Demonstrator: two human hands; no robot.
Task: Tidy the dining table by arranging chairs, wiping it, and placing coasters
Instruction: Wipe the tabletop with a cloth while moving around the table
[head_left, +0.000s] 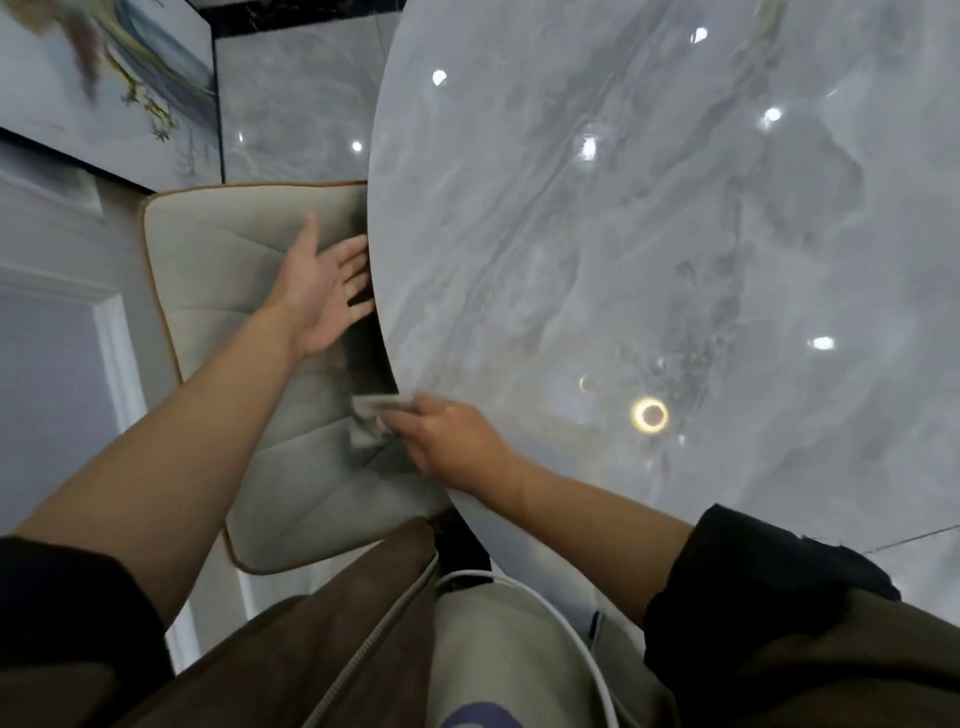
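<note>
A round grey marble dining table (649, 234) fills the right of the view. A beige padded chair (218, 270) with an orange-brown trim is tucked under its left edge. My left hand (322, 291) is spread flat, palm up, over the chair seat with its fingertips at the table's rim. My right hand (452, 436) grips a grey cloth (374, 421) at the table's edge, and part of the cloth hangs down over the rim toward the chair.
A white panelled wall (57, 332) stands close on the left, with a framed painting (104, 78) above. Glossy grey floor tiles (296, 104) show beyond the chair. My brown and beige clothing with a white cord (545, 613) fills the bottom.
</note>
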